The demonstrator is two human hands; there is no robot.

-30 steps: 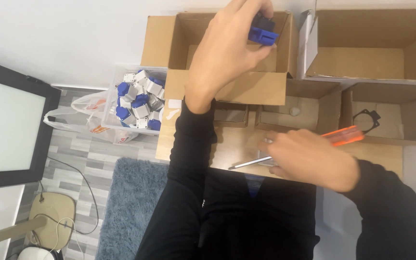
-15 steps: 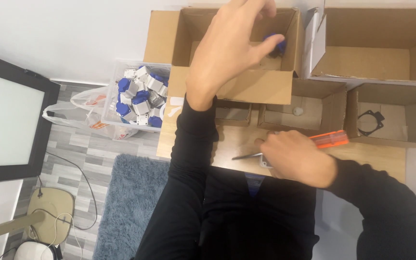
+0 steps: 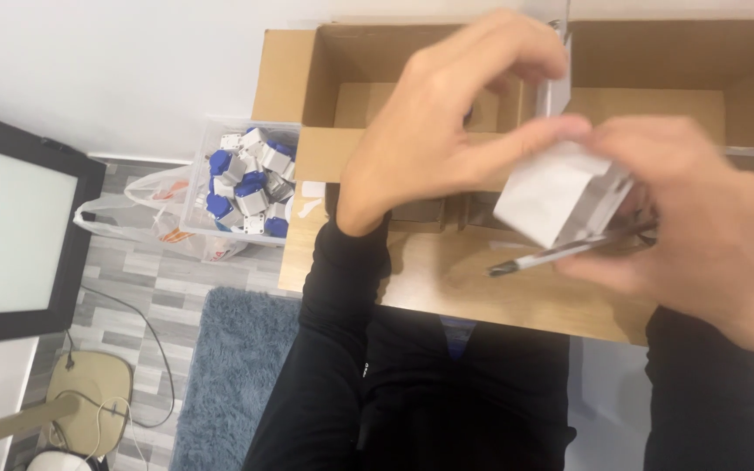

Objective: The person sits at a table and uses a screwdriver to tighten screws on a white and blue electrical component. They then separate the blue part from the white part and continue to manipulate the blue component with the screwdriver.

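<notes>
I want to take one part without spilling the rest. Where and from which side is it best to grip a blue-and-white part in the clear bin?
Probably from above: the clear bin is open upward and walled all round. Pinch the white body of a blue-and-white part lying on top of the heap.

— What are you wearing?
— You have a black top with long sleeves that go down to your wrists. Your left hand (image 3: 442, 122) and right hand (image 3: 700, 218) are bare. Your lap looks black too.
</notes>
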